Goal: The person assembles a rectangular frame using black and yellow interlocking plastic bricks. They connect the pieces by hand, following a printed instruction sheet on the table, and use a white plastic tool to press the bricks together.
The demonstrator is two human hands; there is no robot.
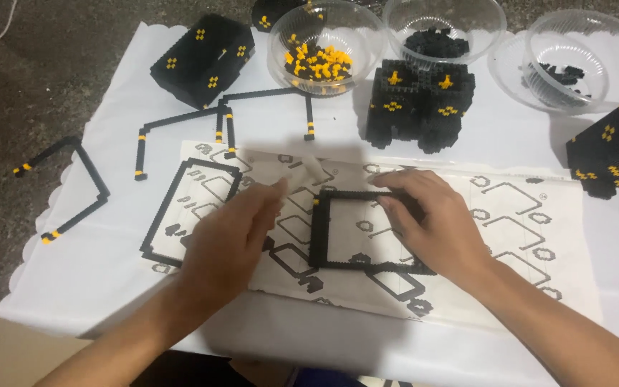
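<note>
A square frame of small black bricks [367, 229] lies flat on the printed instruction sheet [524, 236], and the right hand [435, 226] rests on its far right corner, fingers pressed down along the top and right rails, pinning rather than lifting it. From that grip the frame runs away to the left, toward the other hand; its sides look nearly equal, so no long axis stands out.

The left hand [234, 240] hovers just left of the frame, blurred, fingertips bunched together near a tiny orange piece at the frame's top left corner; whether it pinches anything I cannot tell. It is apart from the frame, while the right is already on it.

Further left of that hand sits a larger black frame [188, 211] on the same sheet. Beyond both hands stand a blocky black-and-orange build [420, 100], a clear bowl of orange and black pieces [324, 61], two more bowls of black pieces, and loose black strips [73, 186] on the white cloth.
</note>
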